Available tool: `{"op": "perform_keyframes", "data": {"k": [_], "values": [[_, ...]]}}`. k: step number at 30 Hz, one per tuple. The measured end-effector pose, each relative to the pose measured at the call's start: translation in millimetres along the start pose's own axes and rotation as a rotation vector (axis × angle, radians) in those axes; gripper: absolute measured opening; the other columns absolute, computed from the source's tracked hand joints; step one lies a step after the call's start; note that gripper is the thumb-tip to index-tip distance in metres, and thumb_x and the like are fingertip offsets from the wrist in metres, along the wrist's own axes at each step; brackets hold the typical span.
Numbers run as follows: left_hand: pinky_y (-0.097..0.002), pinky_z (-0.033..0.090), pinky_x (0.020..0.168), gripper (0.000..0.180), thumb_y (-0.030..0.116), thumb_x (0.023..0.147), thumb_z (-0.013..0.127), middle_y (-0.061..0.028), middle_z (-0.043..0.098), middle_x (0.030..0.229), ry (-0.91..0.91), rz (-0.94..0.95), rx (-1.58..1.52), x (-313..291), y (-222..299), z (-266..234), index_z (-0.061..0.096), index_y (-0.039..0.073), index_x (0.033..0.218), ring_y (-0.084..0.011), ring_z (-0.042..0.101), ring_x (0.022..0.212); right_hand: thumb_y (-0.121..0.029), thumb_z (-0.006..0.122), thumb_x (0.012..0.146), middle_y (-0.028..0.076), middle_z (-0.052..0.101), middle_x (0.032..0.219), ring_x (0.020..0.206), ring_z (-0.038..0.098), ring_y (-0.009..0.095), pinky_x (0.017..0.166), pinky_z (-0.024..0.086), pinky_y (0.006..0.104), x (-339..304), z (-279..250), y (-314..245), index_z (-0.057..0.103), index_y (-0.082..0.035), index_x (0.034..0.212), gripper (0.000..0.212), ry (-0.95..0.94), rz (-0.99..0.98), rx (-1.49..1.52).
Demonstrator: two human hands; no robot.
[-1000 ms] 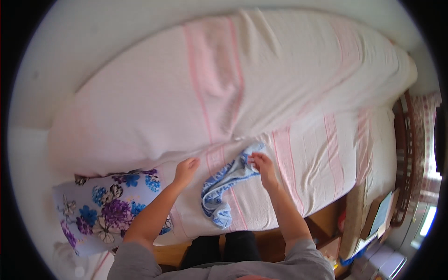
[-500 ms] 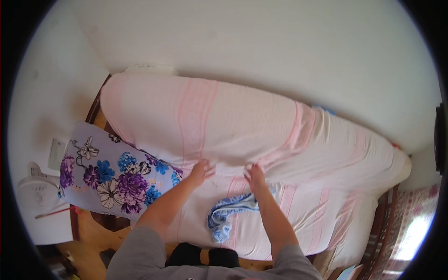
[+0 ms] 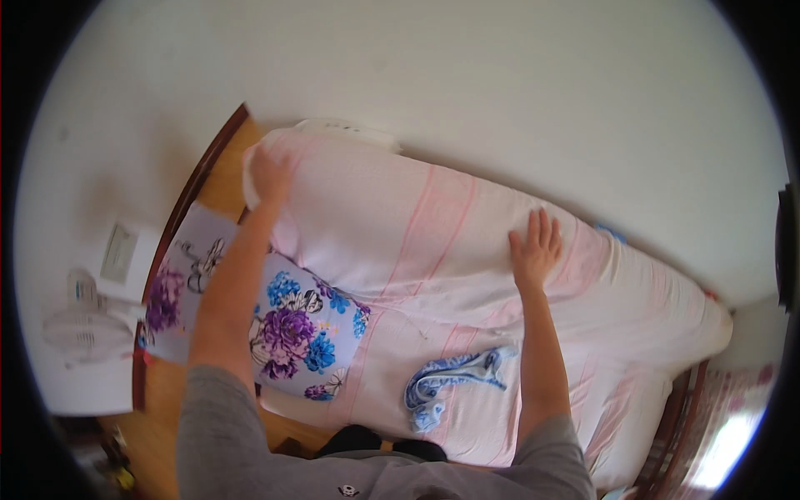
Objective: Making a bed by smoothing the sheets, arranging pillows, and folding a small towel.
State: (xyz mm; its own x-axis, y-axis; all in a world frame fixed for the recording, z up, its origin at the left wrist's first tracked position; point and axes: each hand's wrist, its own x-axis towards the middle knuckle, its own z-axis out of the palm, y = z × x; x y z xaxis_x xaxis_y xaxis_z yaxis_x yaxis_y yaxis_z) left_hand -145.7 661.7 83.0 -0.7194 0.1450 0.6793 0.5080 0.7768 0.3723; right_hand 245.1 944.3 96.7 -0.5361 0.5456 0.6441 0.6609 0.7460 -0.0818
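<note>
Currently, in the head view, cover [image 3: 358,208]: pale, pink-striped, draped over a raised part and a lower part.
Left hand [image 3: 271,173]: placed at the raised part's left end; blurred, so its grip cannot be told.
Right hand [image 3: 537,252]: set against the raised part, fingers spread.
Blue patterned cloth [image 3: 454,369]: found crumpled on the lower part.

The left hand [image 3: 272,173] is blurred, its forearm [image 3: 232,287] hiding part of the floral cushion [image 3: 292,333].
</note>
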Motion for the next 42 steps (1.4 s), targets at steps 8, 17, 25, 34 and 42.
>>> {"op": "perform_keyframes", "data": {"k": [8,17,25,34,42], "values": [[-0.0311,0.041,0.077,0.041,0.033,0.077,0.053,-0.0144,0.056,0.095,-0.635,-0.338,-0.303,74,-116,17,0.054,-0.001,0.1,-0.0238,0.054,0.085,-0.016,0.061,0.064,-0.002,0.053,0.088,0.092,0.046,0.019,0.08,0.031,0.0369,19,15,-16,0.057,-0.015,0.066,0.005,0.163,0.124,0.292],[-0.0361,0.042,0.069,0.036,0.032,0.077,0.051,-0.0181,0.058,0.084,-0.251,-0.241,-0.068,91,-95,13,0.059,-0.003,0.08,-0.0317,0.055,0.08,-0.012,0.058,0.066,-0.003,0.053,0.085,0.095,0.044,0.018,0.082,0.03,0.0364,28,12,-33,0.055,-0.012,0.067,0.004,0.123,0.047,0.36],[-0.0383,0.04,0.076,0.029,0.025,0.078,0.047,-0.0133,0.056,0.096,-0.263,-0.023,0.141,72,-20,-23,0.055,0.001,0.093,-0.0314,0.051,0.09,-0.018,0.06,0.068,0.003,0.048,0.104,0.102,0.041,0.022,0.087,0.027,0.0389,22,-34,-5,0.052,-0.012,0.094,0.028,0.095,0.06,0.245],[-0.0428,0.023,0.094,0.04,0.025,0.079,0.047,-0.007,0.038,0.122,-0.403,0.955,-0.145,-33,156,-35,0.041,0.011,0.116,-0.0259,0.035,0.113,-0.041,0.043,0.079,0.005,0.034,0.126,0.118,0.026,0.025,0.095,0.018,0.0426,-12,-12,87,0.039,-0.02,0.119,0.045,-0.038,0.203,-0.053],[-0.0435,0.021,0.095,0.048,0.029,0.08,0.046,-0.0098,0.034,0.126,-0.482,0.824,0.055,-55,160,-32,0.034,0.01,0.122,-0.0269,0.03,0.116,-0.028,0.052,0.075,0.008,0.049,0.107,0.104,0.041,0.025,0.085,0.029,0.0397,-46,-59,95,0.048,-0.011,0.105,0.034,-0.084,0.196,0.304]]}}
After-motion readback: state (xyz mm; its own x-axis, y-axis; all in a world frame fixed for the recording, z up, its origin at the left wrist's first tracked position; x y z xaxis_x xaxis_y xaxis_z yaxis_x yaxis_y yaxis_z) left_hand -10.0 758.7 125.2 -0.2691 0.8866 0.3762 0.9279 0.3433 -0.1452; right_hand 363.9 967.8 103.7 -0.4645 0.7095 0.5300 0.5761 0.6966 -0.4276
